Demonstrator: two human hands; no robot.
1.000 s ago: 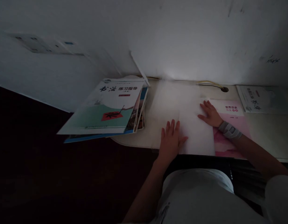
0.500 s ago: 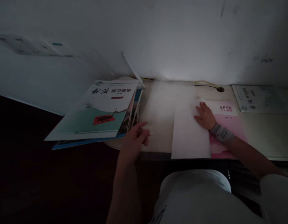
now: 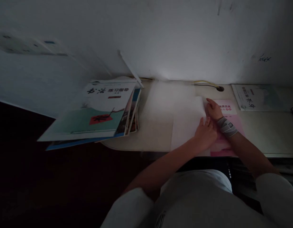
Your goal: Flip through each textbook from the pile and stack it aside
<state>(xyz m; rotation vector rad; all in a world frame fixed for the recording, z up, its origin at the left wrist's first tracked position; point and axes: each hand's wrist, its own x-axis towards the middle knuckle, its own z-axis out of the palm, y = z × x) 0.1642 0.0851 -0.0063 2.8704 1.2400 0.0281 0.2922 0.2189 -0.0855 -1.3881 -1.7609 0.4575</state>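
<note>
A pink book (image 3: 228, 134) lies on the desk at the right of centre. A whitish, partly see-through sheet (image 3: 184, 126) covers its left part and spreads out to the left. My left hand (image 3: 206, 134) rests on the sheet, its fingers apart and pointing away from me. Just beyond it, my right hand (image 3: 214, 110), with a grey band on the wrist, is at the sheet's upper right edge. Its fingers are bent and appear closed on that edge; their tips are partly hidden.
A stack of books, topped by a green and white one (image 3: 99, 107), overhangs the desk's left end. Another white book (image 3: 260, 98) lies at the back right. A cable hole (image 3: 220, 89) with a yellow cable sits near the wall. The desk's front edge (image 3: 127, 149) is rounded at left.
My left hand has moved right, from beside the stack onto the sheet. My right hand has turned from lying flat to bent fingers at the sheet's edge. The view has shifted slightly.
</note>
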